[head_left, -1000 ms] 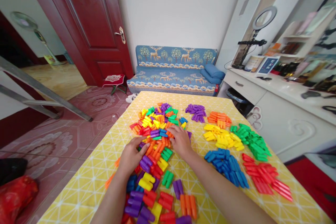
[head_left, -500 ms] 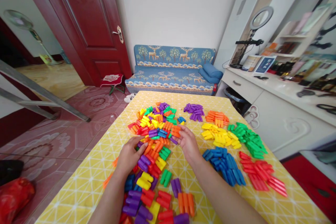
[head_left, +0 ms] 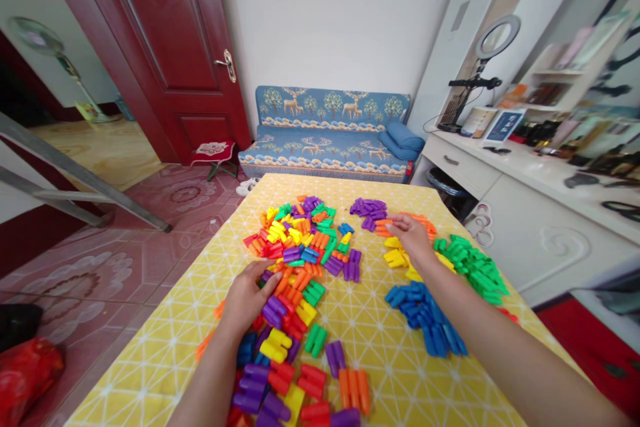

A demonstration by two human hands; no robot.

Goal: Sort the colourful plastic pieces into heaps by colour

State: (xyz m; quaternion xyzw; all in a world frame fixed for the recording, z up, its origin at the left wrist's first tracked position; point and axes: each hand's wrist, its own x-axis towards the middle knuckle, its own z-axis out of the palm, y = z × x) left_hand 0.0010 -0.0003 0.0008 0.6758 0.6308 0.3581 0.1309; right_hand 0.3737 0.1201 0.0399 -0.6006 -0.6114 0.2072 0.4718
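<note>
A mixed heap of coloured plastic blocks (head_left: pixel 295 260) covers the left half of the yellow tablecloth (head_left: pixel 380 360). My left hand (head_left: pixel 247 300) lies on the heap's near left side, fingers curled over purple and orange pieces. My right hand (head_left: pixel 410 233) reaches out to the far right, pinching an orange block (head_left: pixel 384 224) at the orange pile (head_left: pixel 417 221). Sorted piles lie to the right: purple (head_left: pixel 369 208), yellow (head_left: pixel 400 257), green (head_left: pixel 473 265), blue (head_left: pixel 430 313). My right forearm hides most of the red pile.
A blue patterned sofa (head_left: pixel 330 130) stands beyond the table, beside a red door (head_left: pixel 165 53). A white desk with a ring light (head_left: pixel 495 37) runs along the right. Metal ladder rails (head_left: pixel 75 187) cross the floor at left. A red bag (head_left: pixel 27 373) lies bottom left.
My right hand has left the mixed heap and moved right and away to the orange pile, carrying an orange block. The left hand stayed on the heap.
</note>
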